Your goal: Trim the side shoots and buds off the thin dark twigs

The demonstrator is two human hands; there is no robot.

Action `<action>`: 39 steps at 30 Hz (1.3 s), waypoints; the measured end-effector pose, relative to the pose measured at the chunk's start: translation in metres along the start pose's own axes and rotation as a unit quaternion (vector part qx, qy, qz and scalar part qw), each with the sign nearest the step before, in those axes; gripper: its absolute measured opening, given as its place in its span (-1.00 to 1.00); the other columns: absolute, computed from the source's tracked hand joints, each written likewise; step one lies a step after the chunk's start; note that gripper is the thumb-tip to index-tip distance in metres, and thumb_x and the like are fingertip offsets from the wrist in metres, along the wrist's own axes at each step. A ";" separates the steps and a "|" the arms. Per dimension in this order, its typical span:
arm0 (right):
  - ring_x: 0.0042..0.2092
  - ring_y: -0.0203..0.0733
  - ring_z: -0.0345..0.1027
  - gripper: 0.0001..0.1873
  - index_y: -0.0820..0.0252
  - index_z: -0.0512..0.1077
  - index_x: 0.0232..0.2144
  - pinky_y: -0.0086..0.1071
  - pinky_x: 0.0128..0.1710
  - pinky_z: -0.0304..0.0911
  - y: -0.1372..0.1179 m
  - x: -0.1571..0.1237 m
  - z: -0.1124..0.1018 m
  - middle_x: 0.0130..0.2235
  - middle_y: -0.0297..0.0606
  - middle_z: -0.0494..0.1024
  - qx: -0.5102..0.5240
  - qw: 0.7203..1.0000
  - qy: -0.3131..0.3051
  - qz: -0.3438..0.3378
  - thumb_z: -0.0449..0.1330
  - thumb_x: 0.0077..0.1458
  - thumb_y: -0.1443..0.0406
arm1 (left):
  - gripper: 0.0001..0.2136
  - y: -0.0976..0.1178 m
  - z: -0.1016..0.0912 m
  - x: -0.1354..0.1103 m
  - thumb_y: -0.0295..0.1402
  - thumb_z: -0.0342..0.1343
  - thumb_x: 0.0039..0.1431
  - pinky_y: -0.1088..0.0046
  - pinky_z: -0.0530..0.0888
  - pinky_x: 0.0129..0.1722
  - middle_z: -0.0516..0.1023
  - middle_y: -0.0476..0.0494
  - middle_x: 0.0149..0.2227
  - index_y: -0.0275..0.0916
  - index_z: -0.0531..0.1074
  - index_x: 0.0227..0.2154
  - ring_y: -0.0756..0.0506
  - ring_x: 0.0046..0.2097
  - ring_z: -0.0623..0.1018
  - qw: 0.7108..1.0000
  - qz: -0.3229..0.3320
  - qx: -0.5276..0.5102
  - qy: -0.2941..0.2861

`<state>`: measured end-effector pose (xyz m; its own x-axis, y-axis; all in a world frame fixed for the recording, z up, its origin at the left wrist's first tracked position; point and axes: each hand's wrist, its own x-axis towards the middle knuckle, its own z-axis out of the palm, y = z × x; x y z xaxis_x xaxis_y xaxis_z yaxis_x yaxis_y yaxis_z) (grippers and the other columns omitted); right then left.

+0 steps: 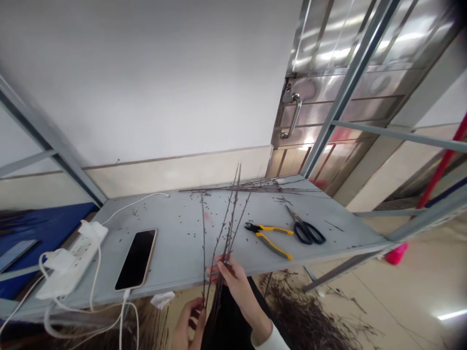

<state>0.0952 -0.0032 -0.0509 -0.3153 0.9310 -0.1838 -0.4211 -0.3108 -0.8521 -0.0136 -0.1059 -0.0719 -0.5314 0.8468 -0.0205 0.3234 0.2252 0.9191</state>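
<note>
Several thin dark twigs [229, 228] stand nearly upright at the front edge of the grey shelf. My right hand [233, 277] wraps its fingers round the bunch low down. Just below and to the left, my left hand [189, 321] has curled fingers at the lower part of a thin twig [203, 233] on the left of the bunch. Beyond, a pile of similar twigs [255, 187] lies across the back of the shelf. To the right of the bunch rest yellow-handled cutting pliers [272, 238] and dark-handled scissors [308, 231].
A phone [135, 260] with a cable lies on the grey shelf [175, 253], beside a white power strip [75, 262]. Small bud-like bits are scattered about. Metal posts [350, 87] frame the shelf. More twigs [302, 311] heap on the floor. A metal door [328, 97] stands behind.
</note>
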 end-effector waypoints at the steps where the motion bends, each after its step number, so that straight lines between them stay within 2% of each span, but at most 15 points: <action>1: -0.47 -0.14 0.43 -0.50 0.16 0.31 -0.34 -0.26 -0.38 0.34 0.001 0.000 -0.001 -0.51 -0.33 0.51 -0.003 1.000 0.000 0.001 0.25 -0.14 -0.09 | -0.57 0.003 -0.001 0.003 0.10 0.04 -0.03 0.44 0.44 -0.57 0.56 -0.11 -0.45 -0.14 0.52 -0.35 -0.10 -0.51 0.50 1.000 0.006 0.003 0.003; 6: -0.45 -0.16 0.42 -0.53 0.17 0.33 -0.35 -0.28 -0.40 0.34 0.009 -0.001 -0.005 -0.49 -0.33 0.49 -0.025 1.000 0.011 -0.011 0.22 -0.09 -0.08 | -0.67 0.029 0.002 0.035 -0.05 0.06 0.07 0.36 0.49 -0.38 0.57 -0.15 -0.27 -0.14 0.47 -0.21 -0.14 -0.35 0.54 0.999 0.037 0.036 -0.016; 10: -0.44 -0.17 0.41 -0.54 0.15 0.34 -0.37 -0.30 -0.41 0.34 0.010 0.000 -0.007 -0.46 -0.34 0.48 -0.027 0.999 0.016 -0.013 0.23 -0.11 -0.09 | -0.66 0.055 0.023 0.084 -0.11 0.03 0.12 0.27 0.41 -0.09 0.48 -0.22 -0.07 -0.19 0.38 -0.12 -0.18 -0.08 0.47 0.994 0.091 -0.013 -0.057; 13: -0.47 -0.17 0.41 -0.51 0.14 0.31 -0.37 -0.28 -0.40 0.34 0.008 0.000 -0.008 -0.50 -0.34 0.48 -0.025 1.000 0.001 0.006 0.21 -0.12 -0.12 | -0.54 0.071 0.044 0.128 -0.08 0.09 0.05 0.28 0.38 -0.08 0.37 -0.30 0.04 -0.24 0.32 -0.05 -0.17 -0.06 0.44 0.993 0.098 -0.037 -0.049; 15: -0.48 -0.16 0.41 -0.49 0.14 0.30 -0.38 -0.27 -0.40 0.34 0.008 0.000 -0.009 -0.51 -0.33 0.48 -0.030 1.000 0.000 0.004 0.20 -0.12 -0.15 | -0.47 0.078 0.056 0.154 -0.05 0.11 0.00 0.32 0.39 -0.13 0.32 -0.32 0.08 -0.24 0.29 -0.01 -0.15 -0.09 0.44 0.993 0.065 -0.056 -0.087; 18: -0.48 -0.16 0.40 -0.50 0.14 0.29 -0.39 -0.28 -0.42 0.33 0.008 0.001 -0.013 -0.52 -0.33 0.48 -0.055 0.998 0.007 -0.017 0.15 -0.08 -0.16 | -0.52 0.084 0.070 0.178 0.02 0.05 0.00 0.40 0.41 -0.36 0.52 -0.26 -0.17 -0.29 0.43 -0.18 -0.10 -0.31 0.51 0.978 0.050 -0.073 -0.191; 21: -0.48 -0.18 0.39 -0.53 0.13 0.28 -0.40 -0.31 -0.40 0.33 0.006 0.001 -0.020 -0.51 -0.34 0.46 -0.114 0.993 0.010 -0.039 0.09 0.00 -0.14 | -0.56 0.082 0.084 0.185 0.03 0.10 -0.05 0.47 0.33 -0.51 0.56 -0.17 -0.40 -0.31 0.49 -0.36 -0.05 -0.46 0.47 0.963 0.058 -0.078 -0.253; 24: -0.42 -0.18 0.40 -0.54 0.14 0.31 -0.37 -0.32 -0.35 0.32 0.000 -0.001 -0.030 -0.44 -0.29 0.48 -0.178 0.983 0.004 -0.049 0.05 0.04 -0.13 | -0.57 0.074 0.096 0.183 0.03 0.09 -0.04 0.49 0.26 -0.57 0.45 -0.03 -0.56 -0.30 0.44 -0.37 0.00 -0.57 0.38 0.966 0.068 -0.082 -0.236; 27: -0.44 -0.19 0.38 -0.56 0.14 0.37 -0.33 -0.36 -0.42 0.28 -0.015 -0.008 -0.050 -0.46 -0.26 0.50 -0.261 0.965 -0.006 -0.019 0.02 0.08 -0.09 | -0.58 0.066 0.103 0.182 0.03 0.07 -0.01 0.50 0.19 -0.61 0.28 0.11 -0.66 -0.28 0.39 -0.34 0.04 -0.65 0.25 0.974 0.074 -0.082 -0.199; 31: -0.62 -0.22 0.28 -0.53 0.13 0.41 -0.37 -0.38 -0.60 0.17 -0.054 -0.020 -0.102 -0.59 -0.29 0.44 -0.362 0.930 0.063 0.015 -0.07 0.11 -0.08 | -0.55 0.063 0.103 0.182 0.07 -0.02 0.05 0.50 0.15 -0.64 0.19 0.14 -0.67 -0.27 0.37 -0.28 0.03 -0.66 0.21 0.977 0.083 -0.082 -0.179; 32: -0.60 -0.19 0.30 -0.50 0.13 0.40 -0.35 -0.37 -0.60 0.17 -0.067 -0.020 -0.119 -0.59 -0.28 0.45 -0.381 0.918 0.107 -0.002 -0.13 0.13 -0.08 | -0.54 0.063 0.103 0.182 0.08 -0.04 0.06 0.50 0.15 -0.64 0.19 0.14 -0.67 -0.27 0.37 -0.28 0.03 -0.66 0.20 0.977 0.085 -0.082 -0.179; 34: -0.48 -0.12 0.38 -0.52 0.14 0.40 -0.34 -0.32 -0.45 0.25 -0.090 -0.017 -0.156 -0.51 -0.21 0.50 -0.447 0.871 0.194 -0.057 -0.11 0.11 -0.06 | -0.53 0.064 0.102 0.182 0.08 -0.06 0.08 0.49 0.16 -0.64 0.21 0.13 -0.67 -0.27 0.39 -0.27 0.02 -0.65 0.21 0.976 0.091 -0.081 -0.182; 36: -0.36 -0.05 0.41 -0.57 0.17 0.39 -0.31 -0.24 -0.32 0.26 -0.108 -0.006 -0.192 -0.38 -0.10 0.54 -0.532 0.788 0.289 -0.114 -0.10 0.10 0.01 | -0.53 0.065 0.102 0.181 0.08 -0.08 0.09 0.49 0.17 -0.64 0.22 0.11 -0.67 -0.27 0.40 -0.26 0.02 -0.65 0.21 0.975 0.095 -0.083 -0.184; 37: -0.33 0.00 0.40 -0.61 0.19 0.39 -0.33 -0.20 -0.27 0.25 -0.114 0.001 -0.207 -0.35 -0.05 0.54 -0.579 0.734 0.328 -0.139 -0.08 0.09 0.06 | -0.52 0.066 0.102 0.181 0.08 -0.09 0.10 0.49 0.17 -0.64 0.22 0.10 -0.66 -0.26 0.41 -0.25 0.02 -0.64 0.21 0.974 0.095 -0.085 -0.186; 39: -0.23 0.07 0.38 -0.68 0.26 0.39 -0.32 -0.14 -0.15 0.20 -0.120 0.017 -0.232 -0.32 0.03 0.53 -0.673 0.644 0.329 -0.157 -0.04 0.05 0.17 | -0.52 0.068 0.100 0.179 0.08 -0.09 0.10 0.49 0.16 -0.64 0.22 0.10 -0.65 -0.26 0.41 -0.22 0.02 -0.64 0.20 0.973 0.094 -0.093 -0.190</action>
<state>0.3377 0.0944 -0.0652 0.2203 0.9252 0.3091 0.8809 -0.0526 -0.4703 -0.0082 0.1094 -0.0526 -0.1377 0.9895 0.0442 0.2218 -0.0126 0.9750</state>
